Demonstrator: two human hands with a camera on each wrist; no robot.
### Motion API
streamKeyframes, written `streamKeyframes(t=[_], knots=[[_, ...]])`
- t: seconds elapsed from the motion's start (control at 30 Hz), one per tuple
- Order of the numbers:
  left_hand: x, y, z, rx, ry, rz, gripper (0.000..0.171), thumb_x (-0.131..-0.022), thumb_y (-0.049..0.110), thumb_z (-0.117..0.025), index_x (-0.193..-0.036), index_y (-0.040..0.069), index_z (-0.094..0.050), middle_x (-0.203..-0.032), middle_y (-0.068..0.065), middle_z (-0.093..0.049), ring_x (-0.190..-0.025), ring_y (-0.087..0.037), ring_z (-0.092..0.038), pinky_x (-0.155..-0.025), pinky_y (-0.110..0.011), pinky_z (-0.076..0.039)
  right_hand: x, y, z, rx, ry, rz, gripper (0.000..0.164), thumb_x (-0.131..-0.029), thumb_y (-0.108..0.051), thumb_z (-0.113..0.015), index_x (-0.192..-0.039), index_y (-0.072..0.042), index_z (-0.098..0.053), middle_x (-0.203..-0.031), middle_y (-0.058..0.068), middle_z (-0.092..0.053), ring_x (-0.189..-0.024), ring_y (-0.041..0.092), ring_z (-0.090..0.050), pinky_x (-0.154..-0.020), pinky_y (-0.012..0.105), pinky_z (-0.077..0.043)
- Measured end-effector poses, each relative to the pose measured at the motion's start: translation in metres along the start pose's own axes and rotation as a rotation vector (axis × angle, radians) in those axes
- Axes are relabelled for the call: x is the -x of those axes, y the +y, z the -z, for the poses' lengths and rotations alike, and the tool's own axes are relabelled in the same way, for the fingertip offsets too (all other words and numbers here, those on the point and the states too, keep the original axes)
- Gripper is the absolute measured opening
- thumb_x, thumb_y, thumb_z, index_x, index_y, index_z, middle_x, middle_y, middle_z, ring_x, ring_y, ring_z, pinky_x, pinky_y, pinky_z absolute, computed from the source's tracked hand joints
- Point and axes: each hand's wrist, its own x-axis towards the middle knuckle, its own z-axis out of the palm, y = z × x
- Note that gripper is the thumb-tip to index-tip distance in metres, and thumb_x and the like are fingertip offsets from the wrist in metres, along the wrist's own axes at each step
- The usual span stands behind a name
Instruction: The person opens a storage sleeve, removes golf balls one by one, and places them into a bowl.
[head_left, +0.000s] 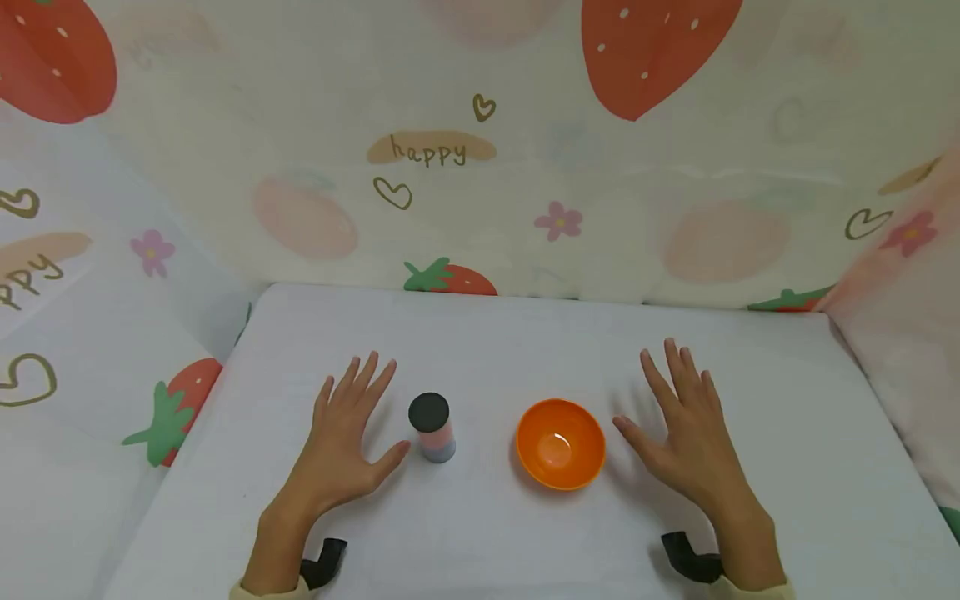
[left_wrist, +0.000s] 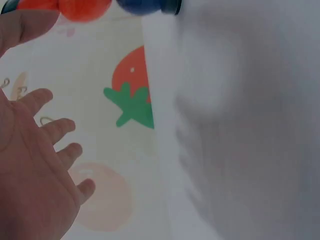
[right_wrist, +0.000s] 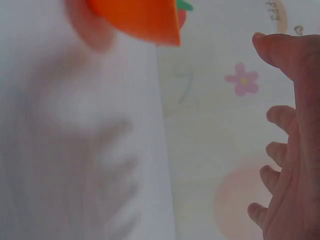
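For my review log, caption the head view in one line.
Outspread left hand and right hand flank a black-topped cylinder and an orange bowl on a white table.

The head camera looks forward and down from the person's side of the white table (head_left: 480, 542), far enough back to take in the left hand (head_left: 341, 454), the right hand (head_left: 690, 454), most of the tabletop and the printed cloth (head_left: 465, 225) behind. The left wrist camera sits close to its hand, facing past the palm across the table toward that cloth; its picture lies sideways, the table's far edge running nearly upright. The right wrist camera mirrors this, with the tabletop at picture left. Head and left wrist views share the black-lidded container (head_left: 432, 429); head and right wrist views share the orange bowl (head_left: 560, 477), both cropped by the wrist pictures' top edges.
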Motion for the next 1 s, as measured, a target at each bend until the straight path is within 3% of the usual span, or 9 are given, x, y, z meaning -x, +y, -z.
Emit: streamKeyframes(t=[0.27,0.47,0.57,0.77,0.87,1.0], knots=[[-0.001,0.012,-0.014,0.209,-0.056,-0.046,0.1,-0.085,0.046,-0.087,-0.166,0.03,-0.032,-0.17,0.001,-0.041,-0.158,-0.026,-0.04,-0.126,-0.058,-0.035,-0.001,-0.025,-0.007,-0.047,-0.015,0.068,0.089,-0.089,-0.034,-0.082,-0.166,-0.021,-0.038,-0.176,0.013,-0.026,-0.162,0.044,-0.026,-0.134,0.06,-0.017],[-0.013,0.014,-0.02,0.435,-0.15,0.02,0.082,-0.085,0.037,-0.09,-0.155,0.03,-0.046,-0.146,0.009,-0.062,-0.136,-0.01,-0.059,-0.115,-0.048,-0.051,-0.007,-0.047,-0.013,-0.077,-0.037,0.114,0.086,-0.091,-0.038,-0.08,-0.165,-0.021,-0.04,-0.177,0.007,-0.026,-0.162,0.039,-0.029,-0.134,0.059,-0.019],[-0.021,0.011,-0.021,0.553,-0.227,0.062,0.069,-0.084,0.031,-0.092,-0.14,0.033,-0.053,-0.129,0.012,-0.066,-0.123,-0.01,-0.065,-0.111,-0.047,-0.055,-0.011,-0.056,-0.016,-0.098,-0.041,0.125,0.086,-0.091,-0.04,-0.08,-0.164,-0.021,-0.041,-0.177,0.006,-0.026,-0.162,0.036,-0.03,-0.133,0.058,-0.021],[-0.036,0.004,-0.016,0.716,-0.385,0.081,0.048,-0.081,0.025,-0.094,-0.113,0.028,-0.058,-0.105,0.004,-0.069,-0.103,-0.016,-0.071,-0.103,-0.036,-0.058,-0.017,-0.074,-0.023,-0.201,-0.062,0.099,0.082,-0.091,-0.037,-0.081,-0.162,-0.022,-0.044,-0.176,0.004,-0.028,-0.161,0.034,-0.031,-0.129,0.063,-0.025],[-0.042,0.004,-0.019,0.782,-0.413,0.075,0.045,-0.08,0.024,-0.095,-0.108,0.023,-0.059,-0.102,-0.001,-0.069,-0.101,-0.019,-0.072,-0.103,-0.035,-0.059,-0.022,-0.083,-0.027,-0.275,-0.084,0.074,0.077,-0.093,-0.037,-0.081,-0.16,-0.023,-0.048,-0.175,0.001,-0.031,-0.159,0.035,-0.035,-0.125,0.066,-0.031],[-0.049,0.009,-0.027,0.817,-0.423,0.081,0.043,-0.08,0.024,-0.095,-0.109,0.025,-0.064,-0.11,-0.001,-0.068,-0.112,-0.021,-0.072,-0.107,-0.04,-0.058,-0.027,-0.091,-0.033,-0.379,-0.099,0.044,0.068,-0.096,-0.036,-0.079,-0.157,-0.025,-0.052,-0.169,-0.002,-0.042,-0.153,0.032,-0.045,-0.12,0.064,-0.041]])
